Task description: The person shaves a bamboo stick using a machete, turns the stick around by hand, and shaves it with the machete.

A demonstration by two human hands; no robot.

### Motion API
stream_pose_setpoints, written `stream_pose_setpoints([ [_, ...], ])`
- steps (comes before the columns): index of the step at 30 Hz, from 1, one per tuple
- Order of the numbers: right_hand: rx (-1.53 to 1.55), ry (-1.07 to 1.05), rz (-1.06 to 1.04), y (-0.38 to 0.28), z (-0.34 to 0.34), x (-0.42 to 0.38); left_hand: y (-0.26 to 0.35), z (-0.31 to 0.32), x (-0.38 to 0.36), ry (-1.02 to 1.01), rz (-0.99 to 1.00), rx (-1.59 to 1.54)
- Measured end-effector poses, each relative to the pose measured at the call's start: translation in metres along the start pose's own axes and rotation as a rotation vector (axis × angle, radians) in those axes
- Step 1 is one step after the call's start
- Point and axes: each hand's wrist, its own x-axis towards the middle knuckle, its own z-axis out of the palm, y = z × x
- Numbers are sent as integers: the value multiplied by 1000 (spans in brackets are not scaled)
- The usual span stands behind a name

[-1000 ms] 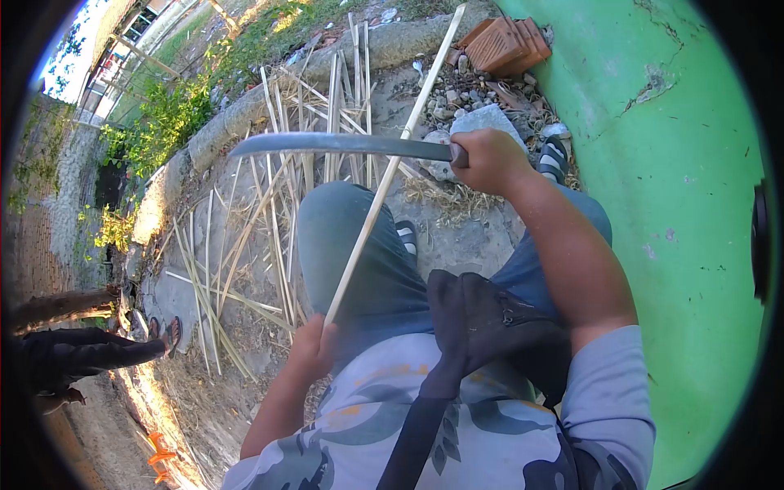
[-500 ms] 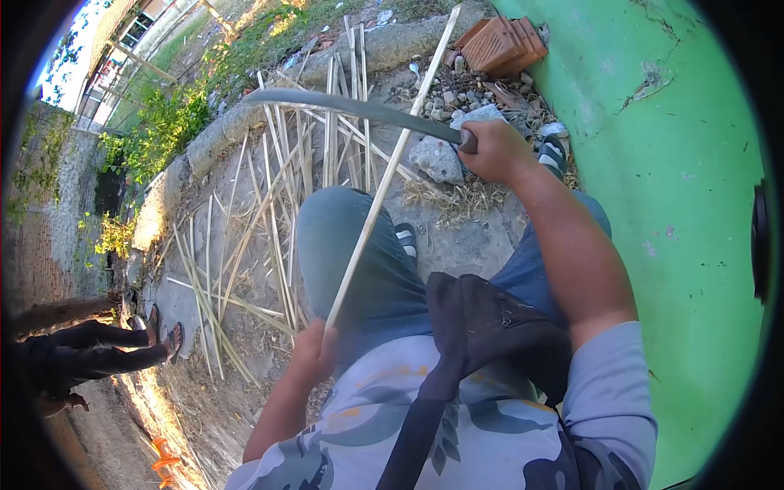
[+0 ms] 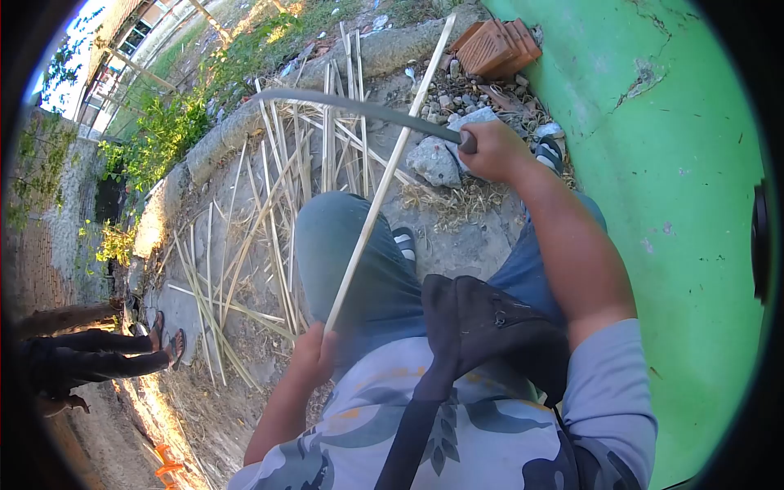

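Note:
A long, pale bamboo strip (image 3: pixel 377 202) slants up and away across my bent left knee. Its near end is in the closed fingers of my left hand (image 3: pixel 314 353). My right hand (image 3: pixel 493 152) is wrapped round the handle of a machete (image 3: pixel 351 105), whose curved grey blade points left. In this view the blade crosses the strip in its upper part. On the ground past my left knee, several more bamboo strips (image 3: pixel 278 220) lie in a loose, criss-crossed pile.
A green wall (image 3: pixel 661 245) runs along my right. Broken concrete (image 3: pixel 434 161), gravel and stacked terracotta blocks (image 3: pixel 496 49) lie ahead. A low concrete kerb (image 3: pixel 214 147) borders the strips. At the left edge stands a person in dark trousers (image 3: pixel 90 353). A black bag (image 3: pixel 498 327) hangs at my front.
The view has shifted slightly. Both hands keep their grips, and the blade still crosses the strip at nearly the same place.

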Motion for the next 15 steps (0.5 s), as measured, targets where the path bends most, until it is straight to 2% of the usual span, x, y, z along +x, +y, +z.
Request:
stream_pose_setpoints([
  [2, -18, -32, -81, -15, 7, -7, -1, 3, -3, -13, -9, -1],
  [6, -256, -163, -207, -39, -5, -12, 2, 4, 2, -7, 1, -7],
  [10, -26, -97, 124, 10, 2, 5, 17, 1, 1, 13, 1, -33],
  [13, -32, -17, 156, 12, -4, 4, 13, -2, -1, -12, -29, 36],
  [15, -53, -11, 91, 3, -7, 4, 10, -2, -1, -12, -23, 63],
])
